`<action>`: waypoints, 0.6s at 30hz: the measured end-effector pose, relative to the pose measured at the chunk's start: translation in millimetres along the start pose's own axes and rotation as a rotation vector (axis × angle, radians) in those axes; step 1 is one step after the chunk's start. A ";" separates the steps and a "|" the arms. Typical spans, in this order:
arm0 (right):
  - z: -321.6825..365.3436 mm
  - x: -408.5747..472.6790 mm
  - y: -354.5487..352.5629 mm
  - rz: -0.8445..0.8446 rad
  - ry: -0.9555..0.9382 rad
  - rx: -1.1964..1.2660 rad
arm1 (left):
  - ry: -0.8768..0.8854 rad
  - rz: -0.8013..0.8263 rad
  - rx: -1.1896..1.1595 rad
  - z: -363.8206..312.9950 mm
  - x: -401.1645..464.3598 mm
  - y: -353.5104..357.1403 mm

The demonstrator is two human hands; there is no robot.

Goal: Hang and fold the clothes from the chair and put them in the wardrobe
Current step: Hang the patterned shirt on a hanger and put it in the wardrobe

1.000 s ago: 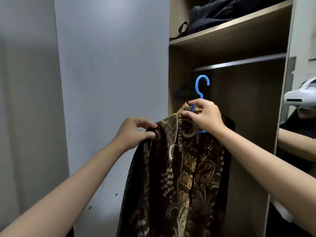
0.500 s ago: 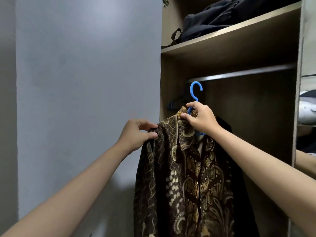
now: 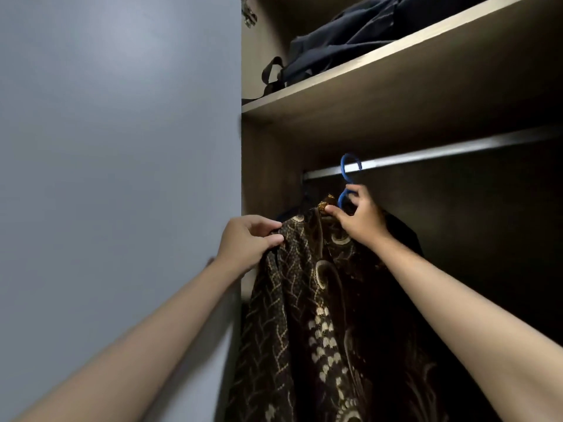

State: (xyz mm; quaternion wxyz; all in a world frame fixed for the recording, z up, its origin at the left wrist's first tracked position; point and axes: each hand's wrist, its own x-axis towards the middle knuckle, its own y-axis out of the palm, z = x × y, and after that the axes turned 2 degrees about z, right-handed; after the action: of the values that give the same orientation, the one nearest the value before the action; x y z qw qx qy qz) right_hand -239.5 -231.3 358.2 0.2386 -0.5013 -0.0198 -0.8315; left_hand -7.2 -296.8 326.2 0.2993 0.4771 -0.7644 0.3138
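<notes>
A dark brown shirt with gold batik patterns [image 3: 320, 315] hangs on a blue plastic hanger [image 3: 347, 175]. The hanger's hook sits at the metal rail [image 3: 441, 152] inside the wardrobe; whether it rests over the rail I cannot tell. My right hand [image 3: 361, 219] grips the hanger's neck and the shirt collar just below the hook. My left hand [image 3: 248, 240] pinches the shirt's left shoulder. The lower part of the shirt runs out of view at the bottom.
The grey wardrobe door [image 3: 122, 178] stands open on the left. A wooden shelf [image 3: 396, 53] above the rail carries a dark bag [image 3: 341, 41] with a strap hanging over its edge. The rail's right stretch carries nothing visible. Another dark hanger [image 3: 291, 212] shows behind the shirt.
Both hands have lifted the shirt up and deeper into the wardrobe. The blue hook has risen from below the rail to the rail's height. My view has come closer.
</notes>
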 end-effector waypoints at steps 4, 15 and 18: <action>-18.8 34.7 -12.9 -0.018 0.016 0.008 | 0.080 0.043 0.081 2.0 32.9 22.0; -61.5 63.8 -35.1 -0.034 0.075 -0.052 | 0.048 0.140 0.130 21.1 74.8 68.6; -71.8 52.2 -33.7 0.004 0.092 -0.040 | 0.053 0.164 0.168 32.8 67.2 73.1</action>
State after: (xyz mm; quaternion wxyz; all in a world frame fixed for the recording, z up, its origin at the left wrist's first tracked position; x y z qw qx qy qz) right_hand -332.7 -240.6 373.5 0.2307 -0.4672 0.0088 -0.8535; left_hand -104.0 -332.8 342.5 0.2518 0.4280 -0.7635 0.4128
